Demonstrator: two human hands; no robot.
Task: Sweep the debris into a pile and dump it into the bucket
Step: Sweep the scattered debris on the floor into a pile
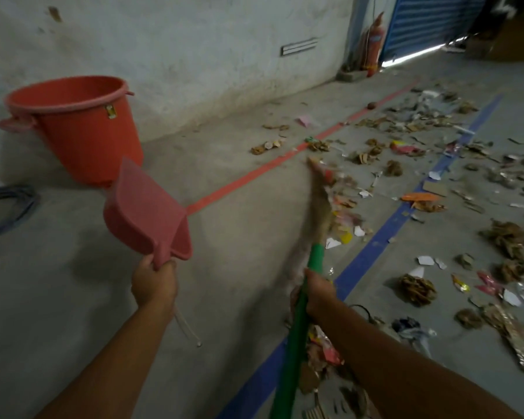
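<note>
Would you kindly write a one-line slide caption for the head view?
Right hand sweeps scattered debris with a green-handled broom while the left hand holds a pink dustpan near the red bucket.

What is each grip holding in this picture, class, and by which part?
The left grip holds the pink dustpan by its handle. The right grip holds the broom by its green handle, near the bristle end.

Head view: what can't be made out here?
All in the head view.
Broom head: motion-blurred, floor contact unclear.
Broom handle: free end cut off by the bottom edge.
Bucket: bottom hidden by its own wall, contents unknown.
Bucket label: too small to read.
Debris: runs past the right edge, extent unknown.
</note>
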